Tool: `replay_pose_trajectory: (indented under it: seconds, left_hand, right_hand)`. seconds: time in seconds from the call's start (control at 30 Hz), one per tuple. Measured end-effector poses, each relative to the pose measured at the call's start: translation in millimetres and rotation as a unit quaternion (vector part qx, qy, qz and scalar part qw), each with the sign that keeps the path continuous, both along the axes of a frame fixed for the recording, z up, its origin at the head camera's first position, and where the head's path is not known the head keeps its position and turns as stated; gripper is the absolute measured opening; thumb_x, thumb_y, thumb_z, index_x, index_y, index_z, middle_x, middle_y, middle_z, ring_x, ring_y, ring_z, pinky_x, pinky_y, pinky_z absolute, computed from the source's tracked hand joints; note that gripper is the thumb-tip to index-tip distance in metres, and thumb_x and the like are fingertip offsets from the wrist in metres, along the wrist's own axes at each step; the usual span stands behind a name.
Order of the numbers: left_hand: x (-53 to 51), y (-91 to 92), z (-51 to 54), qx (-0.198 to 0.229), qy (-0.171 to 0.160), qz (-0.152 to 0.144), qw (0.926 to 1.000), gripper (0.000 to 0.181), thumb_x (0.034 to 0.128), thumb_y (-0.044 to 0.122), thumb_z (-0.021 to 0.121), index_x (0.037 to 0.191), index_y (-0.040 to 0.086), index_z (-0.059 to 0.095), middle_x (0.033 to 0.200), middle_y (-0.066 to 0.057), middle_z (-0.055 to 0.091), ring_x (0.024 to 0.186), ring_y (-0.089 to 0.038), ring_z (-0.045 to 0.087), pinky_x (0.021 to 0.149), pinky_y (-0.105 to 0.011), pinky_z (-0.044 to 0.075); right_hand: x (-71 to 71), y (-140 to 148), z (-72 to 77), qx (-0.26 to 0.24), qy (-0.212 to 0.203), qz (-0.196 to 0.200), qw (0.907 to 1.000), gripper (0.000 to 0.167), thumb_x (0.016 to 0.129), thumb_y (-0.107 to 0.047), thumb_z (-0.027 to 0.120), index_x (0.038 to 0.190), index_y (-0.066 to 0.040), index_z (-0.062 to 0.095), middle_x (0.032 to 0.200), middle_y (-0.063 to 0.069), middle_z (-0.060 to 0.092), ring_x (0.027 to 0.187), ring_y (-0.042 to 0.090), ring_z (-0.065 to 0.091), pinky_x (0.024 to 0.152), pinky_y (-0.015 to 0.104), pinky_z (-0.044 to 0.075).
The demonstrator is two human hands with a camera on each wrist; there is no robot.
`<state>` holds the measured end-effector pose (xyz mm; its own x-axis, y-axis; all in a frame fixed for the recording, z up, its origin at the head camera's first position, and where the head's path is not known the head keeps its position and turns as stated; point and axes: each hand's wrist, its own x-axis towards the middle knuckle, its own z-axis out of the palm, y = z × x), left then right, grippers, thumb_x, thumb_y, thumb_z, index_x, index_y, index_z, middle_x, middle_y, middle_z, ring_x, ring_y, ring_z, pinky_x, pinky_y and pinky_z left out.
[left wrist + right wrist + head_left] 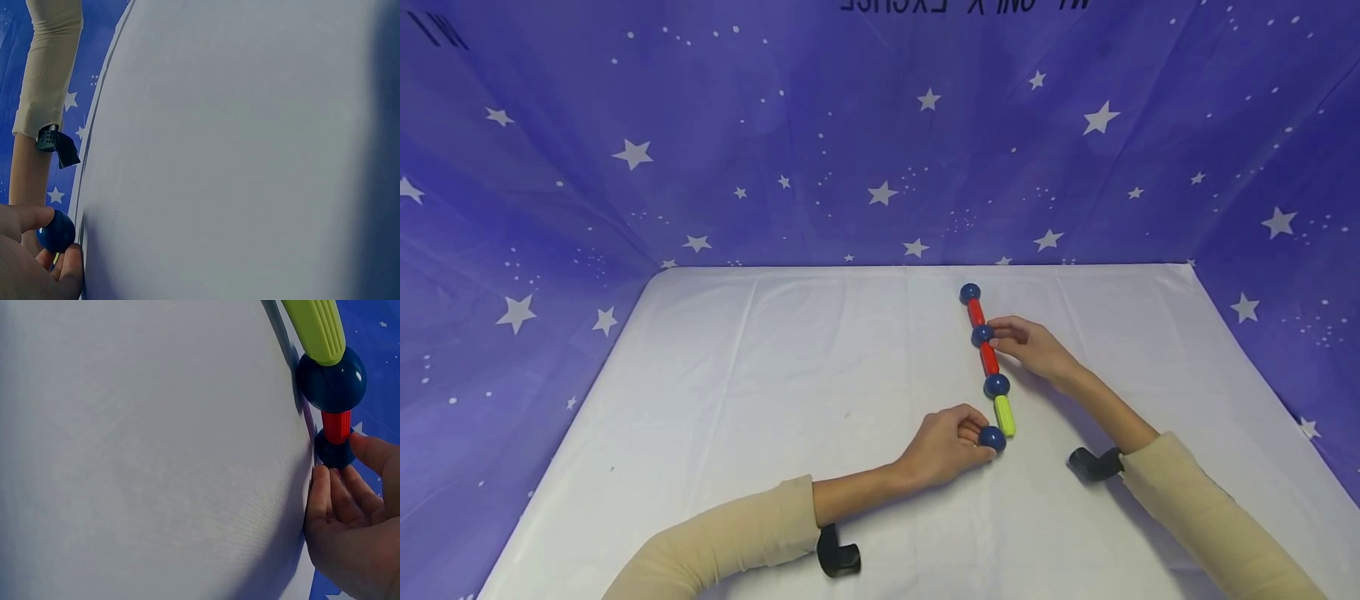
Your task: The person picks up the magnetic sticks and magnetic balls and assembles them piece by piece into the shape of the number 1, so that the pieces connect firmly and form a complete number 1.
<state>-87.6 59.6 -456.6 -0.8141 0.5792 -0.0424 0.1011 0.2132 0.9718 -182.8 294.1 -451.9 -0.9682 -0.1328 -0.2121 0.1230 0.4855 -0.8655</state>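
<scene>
A chain of blue balls and ribbed rods lies on the white table. From its far end come a blue ball [970, 292], a red rod [976, 312], a second ball [982, 336], another red rod [989, 360], a third ball [997, 385] and a yellow-green rod [1004, 416]. My right hand [1037, 350] pinches the second ball from the right; the right wrist view shows thumb and fingers about that ball [334, 450]. Between thumb and fingers my left hand [943, 446] holds a separate blue ball [992, 439], just left of the yellow-green rod's near end.
A white cloth covers the table [775, 358]. Purple star-printed curtain [820, 150] rises behind it and at both sides. Black wrist mounts [838, 557] stick out from both sleeves, low over the table.
</scene>
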Motion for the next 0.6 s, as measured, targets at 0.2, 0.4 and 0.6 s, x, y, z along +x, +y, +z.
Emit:
replay_pose_trajectory:
  seconds: [0.2, 0.4, 0.6]
  left_hand:
    - [1.1, 1.7, -0.3, 0.000, 0.001, -0.005, 1.0000, 0.028, 0.0806, 0.001, 0.080, 0.105, -0.002, 0.066, 0.086, 0.001, 0.069, 0.077, 0.000, 0.063, 0.072, -0.016, 0.053]
    - [2.0, 2.8, 0.3, 0.000, 0.002, -0.003, 1.0000, 0.028, 0.0801, 0.000, 0.080, 0.104, -0.002, 0.066, 0.086, 0.000, 0.069, 0.077, -0.001, 0.063, 0.071, -0.016, 0.053]
    - [2.3, 3.7, 0.7, 0.002, 0.000, 0.002, 1.0000, 0.028, 0.0791, -0.001, 0.081, 0.102, -0.001, 0.066, 0.087, -0.001, 0.069, 0.077, -0.003, 0.064, 0.072, -0.016, 0.052]
  right_hand:
    - [2.7, 1.3, -1.0, 0.003, 0.003, 0.001, 1.0000, 0.045, 0.100, -0.021, 0.062, 0.141, -0.005, 0.052, 0.135, 0.020, 0.058, 0.131, 0.040, 0.047, 0.109, 0.063, 0.029]
    - [5.7, 2.3, -1.1, 0.006, 0.001, -0.001, 1.0000, 0.046, 0.101, -0.021, 0.060, 0.142, -0.004, 0.050, 0.136, 0.020, 0.058, 0.133, 0.041, 0.045, 0.109, 0.065, 0.028]
    - [8.6, 2.4, -0.6, 0.009, 0.002, -0.004, 0.9999, 0.045, 0.101, -0.020, 0.060, 0.142, -0.005, 0.050, 0.137, 0.020, 0.057, 0.134, 0.041, 0.043, 0.109, 0.065, 0.027]
